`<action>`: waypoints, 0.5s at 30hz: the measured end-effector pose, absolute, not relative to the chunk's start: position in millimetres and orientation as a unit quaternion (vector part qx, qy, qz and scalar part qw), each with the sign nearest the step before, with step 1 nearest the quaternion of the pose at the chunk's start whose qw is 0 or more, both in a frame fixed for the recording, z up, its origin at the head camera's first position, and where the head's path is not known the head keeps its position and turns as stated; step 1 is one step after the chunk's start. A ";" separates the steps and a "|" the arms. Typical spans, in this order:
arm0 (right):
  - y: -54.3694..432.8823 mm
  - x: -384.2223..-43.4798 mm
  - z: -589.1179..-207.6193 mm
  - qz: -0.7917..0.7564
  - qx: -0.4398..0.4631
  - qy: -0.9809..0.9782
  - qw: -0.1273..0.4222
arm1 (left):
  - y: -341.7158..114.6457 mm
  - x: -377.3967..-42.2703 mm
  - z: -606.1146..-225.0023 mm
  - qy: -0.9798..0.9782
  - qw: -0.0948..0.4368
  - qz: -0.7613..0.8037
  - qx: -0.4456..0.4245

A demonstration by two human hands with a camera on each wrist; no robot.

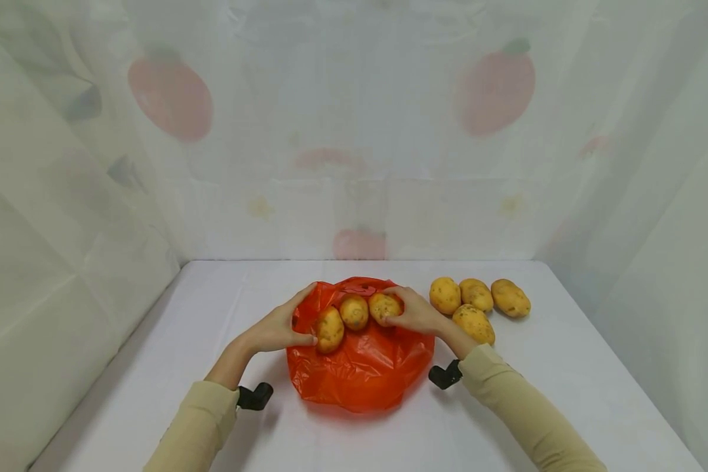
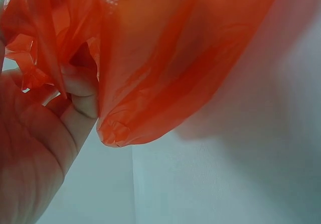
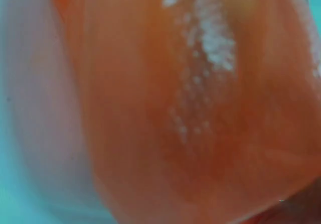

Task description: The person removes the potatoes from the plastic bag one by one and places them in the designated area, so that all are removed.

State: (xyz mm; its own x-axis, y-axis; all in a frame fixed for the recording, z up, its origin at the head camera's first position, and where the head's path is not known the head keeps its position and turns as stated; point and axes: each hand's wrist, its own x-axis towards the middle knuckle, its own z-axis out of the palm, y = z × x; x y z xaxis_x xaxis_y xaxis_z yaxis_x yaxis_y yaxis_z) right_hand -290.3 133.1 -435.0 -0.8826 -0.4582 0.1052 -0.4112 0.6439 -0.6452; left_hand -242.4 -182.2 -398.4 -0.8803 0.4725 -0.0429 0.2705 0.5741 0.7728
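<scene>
A red plastic bag (image 1: 360, 373) lies spread on the table, its top open. Three potatoes show in its opening: one on the left (image 1: 330, 330), one in the middle (image 1: 354, 311) and one on the right (image 1: 385, 308). My left hand (image 1: 277, 326) holds the bag's left edge, with the thumb beside the left potato. In the left wrist view, curled fingers (image 2: 83, 91) grip the crumpled red film. Around the right potato, my right hand (image 1: 415, 312) has its thumb and fingers. Red film fills the right wrist view, blurred, hiding that hand's fingers.
Several loose potatoes (image 1: 474, 323) lie in a cluster to the right of the bag, close to my right forearm. A white cloth covers the table (image 1: 212, 295). Pale curtains (image 1: 354, 131) with fruit prints hang behind and at both sides.
</scene>
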 end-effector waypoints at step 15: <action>140.7 -279.9 -421.2 -0.374 -0.229 0.899 0.011 | -186.7 -246.8 -407.0 0.884 0.113 0.403 0.209</action>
